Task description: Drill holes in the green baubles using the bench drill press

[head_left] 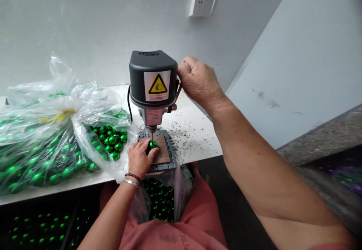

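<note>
A small bench drill press [152, 80] with a black motor cover and a yellow warning label stands on the white table. My left hand [140, 156] pinches a shiny green ball [153, 144] between thumb and fingers, on the brown board [165, 150] over the drill's base. Straight above the ball is the thin drill bit [152, 135]; whether it has entered the ball I cannot tell. Up at the right of the motor cover, my right hand [199, 79] is closed around the drill press lever [178, 93], whose grip end is hidden in the fist.
Clear plastic bags [51, 144] full of green balls fill the table's left side, one tied with a yellow tie [58, 117]. Dark shavings [186, 138] lie right of the drill. Another open bag of balls [160, 201] hangs below the table edge, between my legs. A socket [202, 6] is on the wall.
</note>
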Tool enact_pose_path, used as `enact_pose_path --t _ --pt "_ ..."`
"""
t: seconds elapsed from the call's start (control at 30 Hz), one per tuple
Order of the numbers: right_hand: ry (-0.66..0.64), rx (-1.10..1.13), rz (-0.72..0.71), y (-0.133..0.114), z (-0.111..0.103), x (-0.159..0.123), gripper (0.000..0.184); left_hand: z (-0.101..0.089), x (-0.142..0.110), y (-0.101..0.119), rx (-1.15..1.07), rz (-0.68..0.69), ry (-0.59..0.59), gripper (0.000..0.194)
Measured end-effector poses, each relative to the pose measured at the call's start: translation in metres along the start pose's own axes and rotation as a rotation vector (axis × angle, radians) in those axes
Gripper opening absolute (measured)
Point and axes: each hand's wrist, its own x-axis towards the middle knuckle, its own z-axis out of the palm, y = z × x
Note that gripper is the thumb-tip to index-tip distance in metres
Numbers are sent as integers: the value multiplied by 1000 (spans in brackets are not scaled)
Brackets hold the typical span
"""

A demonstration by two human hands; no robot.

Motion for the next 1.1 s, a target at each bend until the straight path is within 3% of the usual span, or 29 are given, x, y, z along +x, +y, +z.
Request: enact_pose_path --t 0.2,0.47,0.6,0.73,1.1 --pt "8 -31 13 -6 -3 -6 26 3 3 -5 -83 -29 -25 38" --pt "163 -13 -77 -9 -10 -50 20 0 3 -2 -75 -65 -62 39" --pt "221 -105 -47 -13 -13 -68 17 0 3 -1 -75 -60 -66 38" --pt "269 -177 -24 -13 -7 -81 23 0 4 -2 -74 -61 -66 38" --pt "355 -195 -72 0 10 -114 17 3 3 -3 -82 -58 -61 40"
